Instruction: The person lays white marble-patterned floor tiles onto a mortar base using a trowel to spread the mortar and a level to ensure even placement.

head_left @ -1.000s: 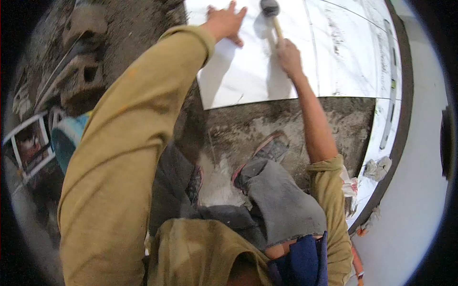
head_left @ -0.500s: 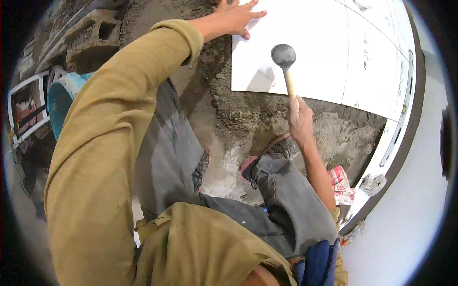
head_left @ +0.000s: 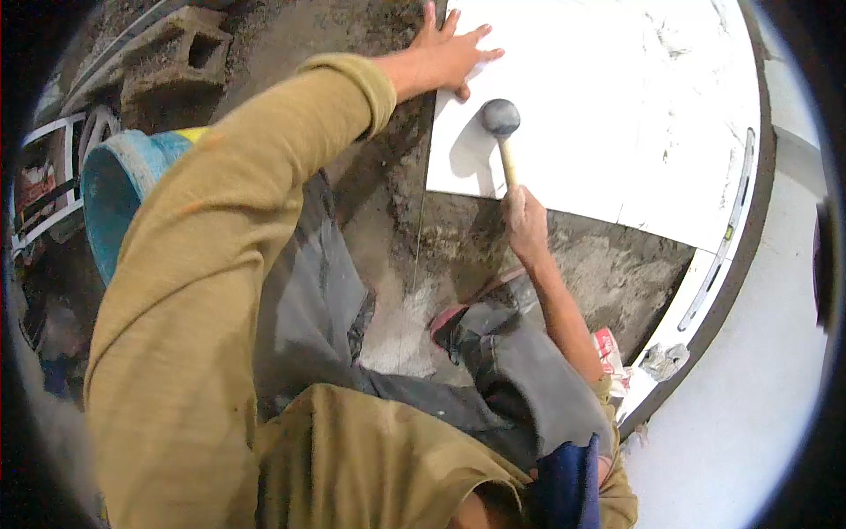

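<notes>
My right hand (head_left: 527, 227) is wrapped round the wooden handle of a rubber mallet (head_left: 500, 118). The mallet's dark round head is over the near left part of a white floor tile (head_left: 564, 150), and its shadow falls on the tile to the left. With fingers spread, my left hand (head_left: 449, 57) lies at the tile's left edge, the fingertips on its white surface. Bare grey mortar (head_left: 476, 229) borders the tile's near edge. A thin string line (head_left: 419, 234) runs from the tile's near left corner towards my feet.
A spirit level (head_left: 723, 234) lies on the white tiles along the right wall. Nearby are a crumpled rag (head_left: 663, 361) and a red and white bag (head_left: 610, 357). To my left are a blue bucket (head_left: 110, 198) and a concrete block (head_left: 176, 62).
The mallet and my right hand have shifted a little left, with the mallet head lower in view. My left hand stays spread at the tile's edge. The view has shifted slightly.
</notes>
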{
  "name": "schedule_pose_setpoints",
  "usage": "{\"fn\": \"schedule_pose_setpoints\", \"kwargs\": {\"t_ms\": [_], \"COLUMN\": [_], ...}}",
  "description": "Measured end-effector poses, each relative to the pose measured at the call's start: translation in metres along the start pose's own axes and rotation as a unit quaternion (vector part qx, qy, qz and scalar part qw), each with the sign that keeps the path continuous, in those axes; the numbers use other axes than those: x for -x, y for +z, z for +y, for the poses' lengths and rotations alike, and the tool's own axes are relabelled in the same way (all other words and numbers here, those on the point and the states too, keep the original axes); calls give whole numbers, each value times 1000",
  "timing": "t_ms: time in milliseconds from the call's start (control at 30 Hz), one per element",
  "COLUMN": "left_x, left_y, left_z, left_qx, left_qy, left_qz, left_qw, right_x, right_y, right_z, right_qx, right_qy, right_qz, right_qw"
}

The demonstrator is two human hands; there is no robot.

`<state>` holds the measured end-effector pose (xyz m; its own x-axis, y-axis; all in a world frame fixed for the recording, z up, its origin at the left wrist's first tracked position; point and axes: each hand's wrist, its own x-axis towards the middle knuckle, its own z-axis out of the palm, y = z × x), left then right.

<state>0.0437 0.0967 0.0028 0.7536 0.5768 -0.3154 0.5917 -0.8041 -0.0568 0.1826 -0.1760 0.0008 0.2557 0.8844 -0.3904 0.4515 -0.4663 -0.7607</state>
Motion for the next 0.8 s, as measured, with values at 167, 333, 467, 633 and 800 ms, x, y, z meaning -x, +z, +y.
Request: {"fn": "schedule_pose_setpoints", "kwargs": {"t_ms": [167,333,467,633,800], "left_x": [4,6,5,6,-4], "left_y": [-8,-14,-7,-20,-29], "left_z": [0,-1,-2,-2,8], "left_qx": [59,78,88,103,48], "left_qy": [-31,-64,-63,-73,-93], "left_qz": [-4,-9,-6,-44,-88], "left_qw": [998,995,994,991,991], "right_x": [-16,-52,-94,-122,-94], "right_y": [-8,-18,-21,-16,-25], "right_z": [-1,-35,-48,-42,-29], "right_qx": [-21,34,30,-20,-56], "right_qy": [40,-59,-49,5,6], "right_qz": [-32,52,46,37,90], "right_qw": [998,996,997,999,994]}}
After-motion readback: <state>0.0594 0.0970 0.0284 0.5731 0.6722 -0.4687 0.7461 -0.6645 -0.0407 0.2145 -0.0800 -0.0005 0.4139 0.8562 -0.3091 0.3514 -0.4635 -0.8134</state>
